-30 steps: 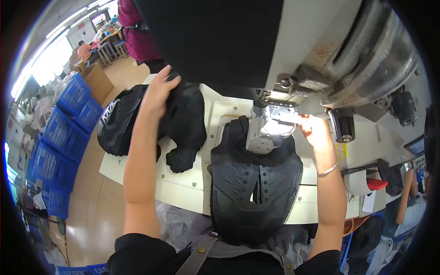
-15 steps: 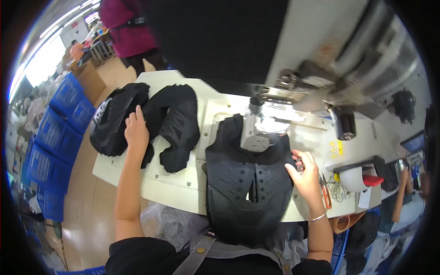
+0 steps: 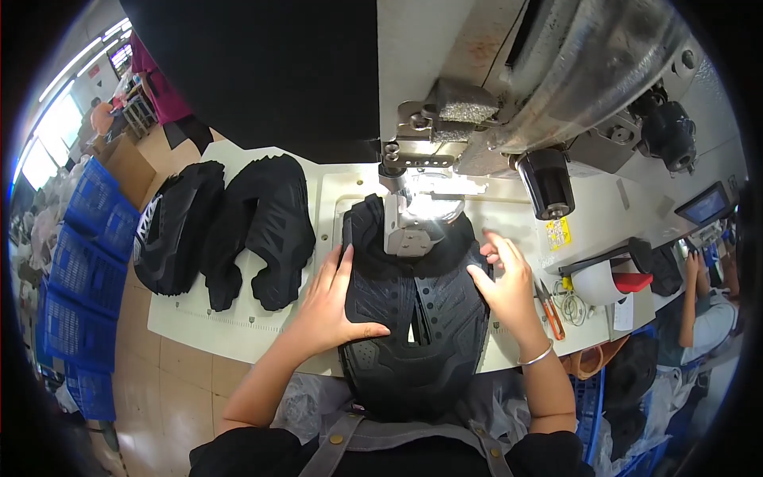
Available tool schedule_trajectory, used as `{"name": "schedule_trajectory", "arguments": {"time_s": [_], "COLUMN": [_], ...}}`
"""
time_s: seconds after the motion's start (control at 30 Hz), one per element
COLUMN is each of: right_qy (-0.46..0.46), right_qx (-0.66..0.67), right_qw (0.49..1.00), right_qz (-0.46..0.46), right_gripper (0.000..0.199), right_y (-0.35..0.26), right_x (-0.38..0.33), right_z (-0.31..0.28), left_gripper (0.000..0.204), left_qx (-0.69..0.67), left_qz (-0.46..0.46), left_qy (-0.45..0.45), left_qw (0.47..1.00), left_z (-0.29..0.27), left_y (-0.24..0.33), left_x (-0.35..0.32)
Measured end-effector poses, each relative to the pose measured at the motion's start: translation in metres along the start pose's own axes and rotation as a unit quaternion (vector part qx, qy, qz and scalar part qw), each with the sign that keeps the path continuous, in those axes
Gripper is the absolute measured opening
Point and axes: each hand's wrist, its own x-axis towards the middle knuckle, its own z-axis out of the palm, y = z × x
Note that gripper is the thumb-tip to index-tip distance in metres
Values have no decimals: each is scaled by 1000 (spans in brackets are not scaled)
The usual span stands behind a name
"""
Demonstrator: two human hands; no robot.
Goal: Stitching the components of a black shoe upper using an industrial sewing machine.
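Note:
A black shoe upper [image 3: 420, 350] lies flattened on the white sewing machine table, its top end under the lit machine head [image 3: 413, 238]. My left hand [image 3: 326, 306] rests on its left edge, fingers spread and thumb reaching across the black material. At the opposite edge is my right hand [image 3: 509, 282], thumb and fingers apart, with the fingertips near or touching the upper. Neither hand grips anything. Further left on the table sit a stack of black uppers [image 3: 176, 230] and another pile of curved black uppers [image 3: 278, 222].
Orange-handled snips [image 3: 550, 310] lie right of my right hand, near a coil of thin cord [image 3: 569, 306] and a white-and-red object [image 3: 612, 296]. Blue crates [image 3: 87, 270] line the floor at left. A black motor-like cylinder [image 3: 545, 183] hangs over the table; another person's arm [image 3: 690, 294] shows far right.
My left hand has left the stack at the left and come onto the left edge of the upper under the machine. My right hand stays by the right edge. The view has shifted.

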Motion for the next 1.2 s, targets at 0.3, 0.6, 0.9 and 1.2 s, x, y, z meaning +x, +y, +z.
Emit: {"name": "schedule_trajectory", "arguments": {"time_s": [0.3, 0.6, 0.9, 1.2], "right_qy": [27, 34, 12, -115], "right_qx": [-65, -50, 260, 541], "right_qw": [993, 997, 953, 784], "right_qz": [-95, -51, 154, 282], "right_gripper": [20, 12, 24, 27], "right_y": [18, 15, 1, -47], "right_x": [6, 6, -14, -35], "right_z": [6, 13, 2, -15], "left_gripper": [113, 109, 108, 76], "left_qx": [53, 43, 42, 30], "left_qz": [1, 1, -5, 4], "left_qy": [11, 10, 14, 206], "left_qw": [999, 999, 999, 978], "left_z": [2, 2, 3, 2], "left_y": [3, 2, 4, 1], "left_x": [1, 2, 0, -23]}}
